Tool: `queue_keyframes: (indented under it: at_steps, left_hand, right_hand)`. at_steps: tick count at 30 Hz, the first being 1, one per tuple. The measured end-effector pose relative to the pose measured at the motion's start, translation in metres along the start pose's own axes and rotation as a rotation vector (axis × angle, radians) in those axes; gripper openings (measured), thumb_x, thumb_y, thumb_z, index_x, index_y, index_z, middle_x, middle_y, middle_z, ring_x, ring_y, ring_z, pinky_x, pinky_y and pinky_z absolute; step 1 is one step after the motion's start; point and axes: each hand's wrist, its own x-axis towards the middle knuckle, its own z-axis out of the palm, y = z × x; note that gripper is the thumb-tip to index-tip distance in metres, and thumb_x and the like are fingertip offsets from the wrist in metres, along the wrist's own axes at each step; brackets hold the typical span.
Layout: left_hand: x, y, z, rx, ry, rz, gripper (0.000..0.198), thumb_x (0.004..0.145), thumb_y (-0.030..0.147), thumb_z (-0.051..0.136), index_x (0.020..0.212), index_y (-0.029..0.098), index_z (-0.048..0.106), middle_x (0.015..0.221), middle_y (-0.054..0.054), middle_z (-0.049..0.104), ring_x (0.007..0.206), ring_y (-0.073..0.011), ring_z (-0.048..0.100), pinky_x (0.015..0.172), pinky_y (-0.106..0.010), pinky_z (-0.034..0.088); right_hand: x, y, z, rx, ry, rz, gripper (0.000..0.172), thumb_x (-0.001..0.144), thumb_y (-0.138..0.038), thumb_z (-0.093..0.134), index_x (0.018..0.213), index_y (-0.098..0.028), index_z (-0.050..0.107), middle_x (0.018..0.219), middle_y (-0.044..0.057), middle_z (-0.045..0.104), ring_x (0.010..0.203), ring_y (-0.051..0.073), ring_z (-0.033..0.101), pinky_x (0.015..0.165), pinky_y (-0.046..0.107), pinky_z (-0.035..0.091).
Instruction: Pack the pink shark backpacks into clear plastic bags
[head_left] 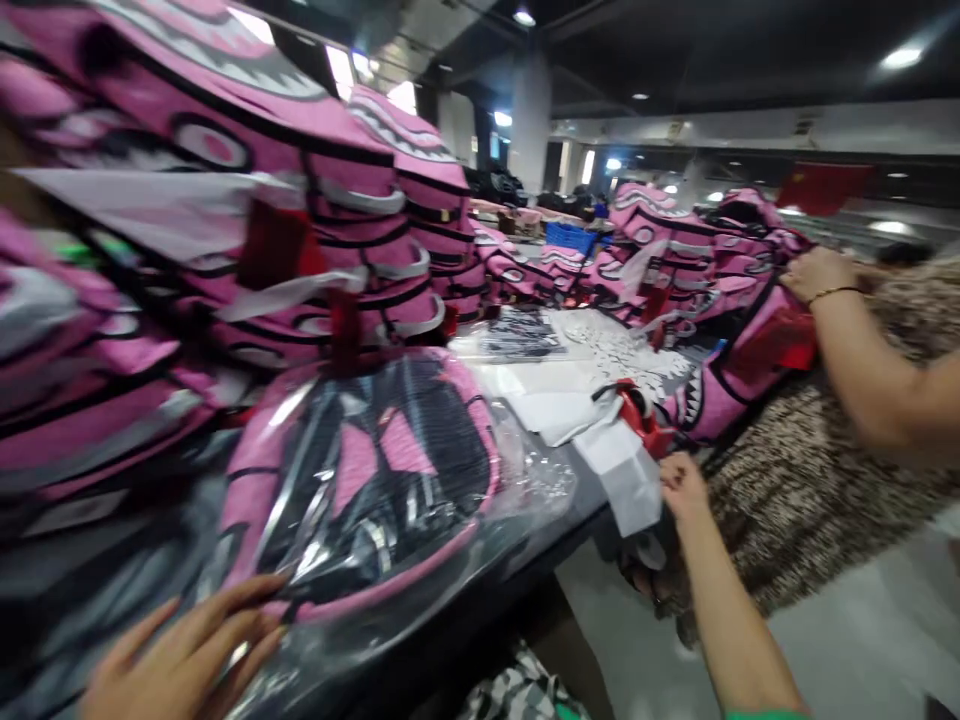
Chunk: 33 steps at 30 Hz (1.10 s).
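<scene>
In front of me a pink and black backpack [409, 480] lies in a clear plastic bag [517, 480]. My left hand [195, 650] is at its near left corner, fingers stretched out and touching the plastic. My right hand [682, 485] is closed in a pinch at the table edge, beside a hanging white sheet [619, 475] and a glossy red piece [641, 420]. What its fingers hold, if anything, is too small to make out. Just beyond, a pink backpack with printed teeth [720, 400] leans at the table's right side.
Tall stacks of pink backpacks [300, 150] rise at the left, with more backpacks [667, 240] farther back. White printed sheets [585, 350] lie mid-table. At the right a co-worker's hand [821, 275] rests on a backpack. A blue crate [570, 237] stands behind.
</scene>
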Motion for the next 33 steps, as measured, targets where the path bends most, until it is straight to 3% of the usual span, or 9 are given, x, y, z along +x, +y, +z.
queue_keyframes:
  at_steps: [3, 6, 10, 13, 16, 20, 23, 27, 33]
  left_hand:
    - [0.004, 0.034, -0.031, 0.160, 0.009, -0.132, 0.021, 0.094, 0.039, 0.048, 0.085, 0.031, 0.066, 0.111, 0.004, 0.076, 0.094, -0.0226, 0.071, 0.103, -0.058, 0.043]
    - [0.021, 0.060, -0.045, 0.125, -0.152, -0.239, 0.019, 0.098, 0.033, 0.048, 0.089, 0.025, 0.063, 0.116, -0.005, 0.072, 0.107, -0.0214, 0.068, 0.112, -0.057, 0.036]
    - [0.028, 0.071, -0.051, 0.069, -0.199, -0.324, 0.016, 0.100, 0.028, 0.048, 0.091, 0.023, 0.060, 0.122, -0.005, 0.067, 0.114, -0.0183, 0.063, 0.119, -0.056, 0.026]
    - [0.025, 0.072, -0.050, 0.056, -0.182, -0.318, 0.013, 0.100, 0.026, 0.050, 0.091, 0.023, 0.060, 0.122, -0.004, 0.066, 0.118, -0.0188, 0.061, 0.121, -0.056, 0.024]
    - [0.025, 0.071, -0.047, 0.058, -0.183, -0.300, 0.011, 0.098, 0.021, 0.051, 0.096, 0.023, 0.061, 0.121, -0.005, 0.066, 0.117, -0.0191, 0.061, 0.121, -0.056, 0.024]
    - [0.027, 0.067, -0.044, 0.049, -0.166, -0.301, 0.015, 0.101, 0.023, 0.048, 0.095, 0.022, 0.062, 0.117, -0.004, 0.067, 0.113, -0.0186, 0.063, 0.121, -0.057, 0.025]
    - [0.029, 0.066, -0.042, 0.049, -0.126, -0.296, 0.019, 0.103, 0.026, 0.046, 0.092, 0.021, 0.060, 0.115, -0.004, 0.068, 0.110, -0.0176, 0.064, 0.120, -0.056, 0.026]
    - [0.031, 0.065, -0.042, 0.042, -0.143, -0.293, 0.018, 0.102, 0.025, 0.047, 0.090, 0.021, 0.059, 0.115, -0.003, 0.067, 0.108, -0.0171, 0.064, 0.120, -0.056, 0.026]
    - [0.033, 0.073, -0.048, 0.088, -0.169, -0.330, 0.019, 0.101, 0.020, 0.042, 0.090, 0.021, 0.058, 0.115, -0.005, 0.066, 0.111, -0.0180, 0.063, 0.121, -0.056, 0.024]
  right_hand:
    - [-0.026, -0.039, 0.024, 0.382, -0.190, -0.076, 0.060, 0.084, -0.052, 0.073, 0.065, -0.024, 0.023, 0.052, -0.013, 0.012, 0.043, 0.009, 0.006, 0.034, 0.016, 0.020]
    - [-0.059, -0.069, 0.077, 0.448, -0.642, -0.107, 0.050, 0.087, -0.051, 0.073, 0.068, -0.025, 0.034, 0.052, -0.012, 0.016, 0.043, 0.010, 0.011, 0.037, 0.020, 0.023]
    - [-0.132, -0.086, 0.183, -0.212, -1.516, -0.507, 0.038, 0.098, -0.051, 0.058, 0.075, -0.022, 0.050, 0.061, -0.004, 0.049, 0.053, 0.011, 0.041, 0.051, 0.024, 0.032]
    - [-0.178, -0.081, 0.259, -0.701, -1.797, -0.992, 0.024, 0.103, -0.039, 0.053, 0.089, -0.020, 0.059, 0.076, 0.001, 0.065, 0.064, 0.013, 0.054, 0.057, 0.025, 0.031]
    - [-0.195, -0.069, 0.312, -1.125, -1.774, -1.238, 0.013, 0.101, -0.030, 0.056, 0.106, -0.020, 0.062, 0.089, 0.007, 0.073, 0.075, 0.018, 0.065, 0.059, 0.026, 0.031]
    - [-0.175, -0.060, 0.341, -1.255, -1.708, -0.998, 0.026, 0.092, -0.040, 0.070, 0.108, -0.022, 0.061, 0.084, 0.003, 0.072, 0.074, 0.019, 0.065, 0.060, 0.025, 0.033]
    - [-0.153, -0.061, 0.335, -1.131, -1.619, -0.764, 0.025, 0.086, -0.037, 0.076, 0.098, -0.022, 0.059, 0.075, -0.003, 0.066, 0.068, 0.015, 0.059, 0.059, 0.023, 0.033]
    - [-0.165, -0.060, 0.306, -1.041, -1.293, -0.873, 0.008, 0.092, -0.028, 0.064, 0.093, -0.022, 0.060, 0.078, 0.000, 0.069, 0.069, 0.016, 0.062, 0.061, 0.024, 0.035]
    - [-0.218, -0.037, 0.302, -1.295, -1.382, -0.974, 0.038, 0.085, -0.035, 0.069, 0.118, -0.019, 0.060, 0.105, 0.013, 0.073, 0.091, 0.027, 0.070, 0.067, 0.028, 0.045]
